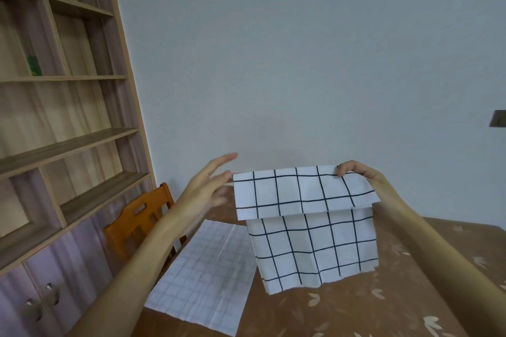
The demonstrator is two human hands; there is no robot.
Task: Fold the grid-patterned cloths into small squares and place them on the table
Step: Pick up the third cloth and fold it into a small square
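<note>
cloths: two, bold-grid cloth point(306, 227) doubled over mid-frame, fine-grid cloth point(208, 276) flat lower left
hands: two, right hand point(361, 172) pinching the bold one's corner, left hand point(208, 189) fingers splayed

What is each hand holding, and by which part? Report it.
The right hand pinches the bold-grid cloth at its top right corner. The left hand is open beside the top left corner, with no grip.

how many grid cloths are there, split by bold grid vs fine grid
white cloth with bold black grid, held up, pinched by the right hand: 1
white cloth with fine grey grid, flat on the brown leaf-patterned table: 1
total: 2
</note>
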